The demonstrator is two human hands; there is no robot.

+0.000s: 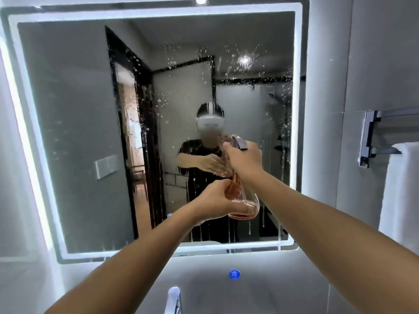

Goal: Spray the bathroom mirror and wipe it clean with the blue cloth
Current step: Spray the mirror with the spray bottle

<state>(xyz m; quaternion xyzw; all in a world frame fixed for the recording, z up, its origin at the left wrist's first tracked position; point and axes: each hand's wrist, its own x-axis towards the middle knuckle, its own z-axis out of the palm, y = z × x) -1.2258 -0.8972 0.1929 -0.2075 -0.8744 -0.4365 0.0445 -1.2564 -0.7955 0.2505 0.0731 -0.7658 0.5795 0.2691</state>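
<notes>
Both hands on the spray bottle (243, 200) before the wet mirror (74, 123).

Right hand (243, 158) curls around its neck; left hand (217, 200) cups the base, fingers wrapped under.

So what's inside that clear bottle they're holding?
The clear plastic spray bottle holds pinkish liquid, pooled low. The left hand and right hand cover parts of it.
</notes>
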